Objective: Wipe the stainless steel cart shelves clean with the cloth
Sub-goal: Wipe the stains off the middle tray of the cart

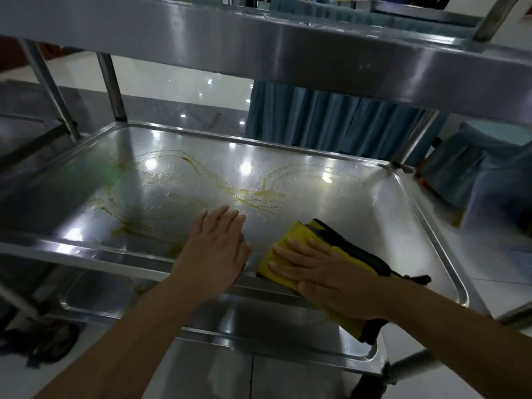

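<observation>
The middle shelf (331,185) of a stainless steel cart fills the view, a shallow tray with a raised rim. Yellowish-brown streaks (259,194) curl across its left and centre. A folded yellow and dark grey cloth (342,243) lies at the shelf's near right, over the front rim. My right hand (322,275) presses flat on the cloth, fingers spread and pointing left. My left hand (216,246) rests flat with fingers apart on the shelf by the front rim, just left of the cloth, holding nothing.
The top shelf (288,47) overhangs close above. A lower shelf (259,321) shows beneath my arms. Upright posts (110,84) stand at the corners. Blue pleated drapery (331,116) hangs behind the cart, and dark items (49,338) lie on the pale floor at lower left.
</observation>
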Demonstrator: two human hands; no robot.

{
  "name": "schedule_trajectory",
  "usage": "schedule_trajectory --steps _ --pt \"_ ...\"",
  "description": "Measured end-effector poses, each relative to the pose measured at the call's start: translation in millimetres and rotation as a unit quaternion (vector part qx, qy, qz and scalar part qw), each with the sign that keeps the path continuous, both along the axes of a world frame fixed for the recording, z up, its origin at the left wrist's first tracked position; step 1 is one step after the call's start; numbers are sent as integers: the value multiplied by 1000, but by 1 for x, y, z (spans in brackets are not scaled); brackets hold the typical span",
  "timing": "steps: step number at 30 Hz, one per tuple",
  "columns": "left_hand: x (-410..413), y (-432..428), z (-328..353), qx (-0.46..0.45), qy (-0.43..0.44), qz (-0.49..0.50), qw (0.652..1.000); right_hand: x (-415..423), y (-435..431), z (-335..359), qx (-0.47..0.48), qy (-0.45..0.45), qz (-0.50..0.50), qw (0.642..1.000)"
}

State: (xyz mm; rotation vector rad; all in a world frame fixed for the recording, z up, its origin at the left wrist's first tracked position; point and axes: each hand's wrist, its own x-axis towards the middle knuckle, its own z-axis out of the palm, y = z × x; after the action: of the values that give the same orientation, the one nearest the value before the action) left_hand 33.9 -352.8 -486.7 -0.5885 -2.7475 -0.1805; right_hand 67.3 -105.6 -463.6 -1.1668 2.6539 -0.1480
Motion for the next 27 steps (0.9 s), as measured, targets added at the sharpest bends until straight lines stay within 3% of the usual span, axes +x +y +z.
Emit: schedule_trajectory --steps 4,10,15,22,27 --pt "-1 1 -1 3 8 4 1000 -46 -5 0 3 38 -23 999" --pt "-3 -1 -2 0 24 14 1000 -155 -15 0 36 49 -145 988" --pt "2 0 0 9 41 24 999 -179 -24 -1 56 56 -195 978" --pt "10 2 10 -8 11 30 999 -80 -45 1 29 50 -57 997" --pt "17 -7 18 -5 52 37 998 -27 -56 -2 10 40 39 998"
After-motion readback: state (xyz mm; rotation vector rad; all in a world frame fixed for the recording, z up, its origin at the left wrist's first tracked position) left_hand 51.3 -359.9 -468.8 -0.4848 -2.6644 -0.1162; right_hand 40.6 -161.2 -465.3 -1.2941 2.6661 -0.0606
